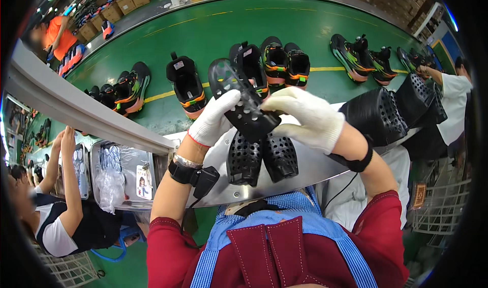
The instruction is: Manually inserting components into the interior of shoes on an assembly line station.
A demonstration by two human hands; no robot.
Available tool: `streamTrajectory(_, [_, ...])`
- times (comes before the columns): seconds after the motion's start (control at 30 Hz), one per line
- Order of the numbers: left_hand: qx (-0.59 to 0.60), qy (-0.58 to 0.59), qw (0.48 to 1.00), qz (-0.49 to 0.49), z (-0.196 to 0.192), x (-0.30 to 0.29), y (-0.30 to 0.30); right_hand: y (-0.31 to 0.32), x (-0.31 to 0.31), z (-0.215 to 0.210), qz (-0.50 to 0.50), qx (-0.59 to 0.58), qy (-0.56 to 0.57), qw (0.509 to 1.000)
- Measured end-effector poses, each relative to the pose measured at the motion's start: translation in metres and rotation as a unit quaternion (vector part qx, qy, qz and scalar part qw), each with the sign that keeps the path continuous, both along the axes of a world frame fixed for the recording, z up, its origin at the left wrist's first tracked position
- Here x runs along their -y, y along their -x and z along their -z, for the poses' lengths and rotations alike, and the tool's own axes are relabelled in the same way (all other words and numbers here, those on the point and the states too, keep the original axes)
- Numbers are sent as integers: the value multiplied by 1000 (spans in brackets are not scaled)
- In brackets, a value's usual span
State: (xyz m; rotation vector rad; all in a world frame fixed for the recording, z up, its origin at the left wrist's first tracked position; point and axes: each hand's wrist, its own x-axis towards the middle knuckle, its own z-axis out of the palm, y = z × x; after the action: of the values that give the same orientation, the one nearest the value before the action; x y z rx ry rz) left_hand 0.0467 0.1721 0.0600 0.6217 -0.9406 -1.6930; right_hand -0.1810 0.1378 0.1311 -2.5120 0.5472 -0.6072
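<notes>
Gripping one black perforated shoe insole (239,97) between white-gloved left hand (216,119) and right hand (307,116), lifted clear for handling. Resting below on the steel ledge (315,166): two more black perforated insoles (262,158), staying within reach.

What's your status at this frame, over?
Both gloved hands, left hand and right hand, gripping one black perforated insole. Two more black insoles lie beneath on the metal ledge. Nothing obstructing.
</notes>
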Motion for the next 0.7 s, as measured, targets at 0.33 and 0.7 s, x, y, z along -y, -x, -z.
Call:
streamTrajectory(0.33, [-30,13,991,-129,23,10,-11,-46,6,20,224,-124,-45,966])
streamTrajectory(0.7, [572,197,779,-161,30,48,-7,-23,60,2,255,-247,-83,931])
